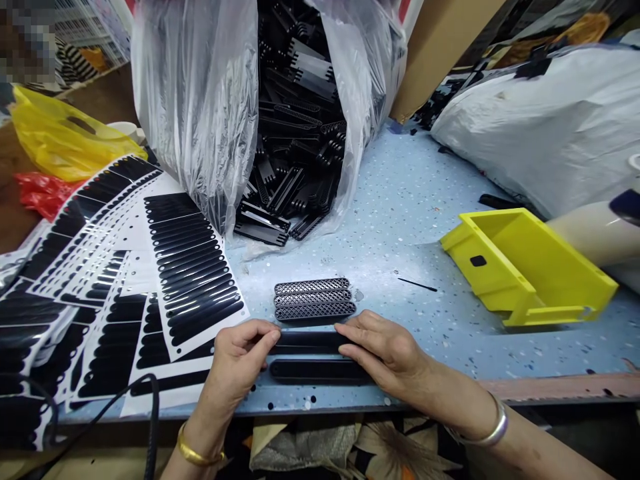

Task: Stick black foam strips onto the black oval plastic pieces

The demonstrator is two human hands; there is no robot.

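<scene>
My left hand (245, 353) pinches the left end of a long black strip (310, 342) between thumb and fingertips. At its right end, my right hand (387, 350) has fingers closed on the same strip, which stretches level between both hands. Just in front of it a black bar with rounded ends (317, 371) lies on the table near the edge, partly under my right hand. Beyond the strip, several black bars with a lattice face (315, 299) lie side by side. Sheets of black rounded stickers (197, 267) are fanned out to the left of my left hand.
A clear plastic bag (200, 100) spills black plastic parts (295, 153) at the back. On the right stands a yellow bin (500, 267), with a thin black stick (417, 285) left of it. White sacks (545, 120) fill the back right; a black cable (153, 420) loops at front left.
</scene>
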